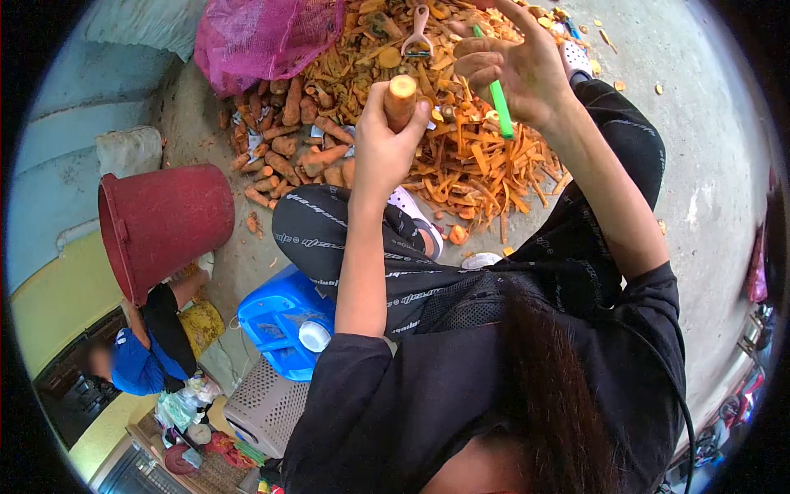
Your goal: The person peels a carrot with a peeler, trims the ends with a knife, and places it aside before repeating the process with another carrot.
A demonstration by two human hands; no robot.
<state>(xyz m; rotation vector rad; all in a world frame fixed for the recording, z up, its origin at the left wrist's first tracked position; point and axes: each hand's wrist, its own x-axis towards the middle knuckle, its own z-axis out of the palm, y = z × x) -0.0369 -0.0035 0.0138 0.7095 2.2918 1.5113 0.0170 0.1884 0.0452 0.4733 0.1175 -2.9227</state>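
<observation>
My left hand (383, 142) is wrapped around a thick carrot (401, 100), its pale cut end facing up toward me. To its right, my right hand (531, 78) grips a slim bright green tool (499, 109), perhaps a knife or peeler handle; the working end cannot be made out. The tool and the carrot are apart. Below both hands spreads a heap of orange carrot peelings (485, 160). A peeler with a pale pink handle (420, 34) lies on the heap beyond my left hand. Unpeeled, dirt-covered carrots (284, 167) are piled to the left.
A purple mesh sack (263, 41) sits behind the carrots. On the left are a dark red bucket (177, 218), a blue jerrycan (284, 321) and a grey perforated bin (267, 403). Another person in a blue shirt (140, 362) is at far left. My crossed legs border the heap.
</observation>
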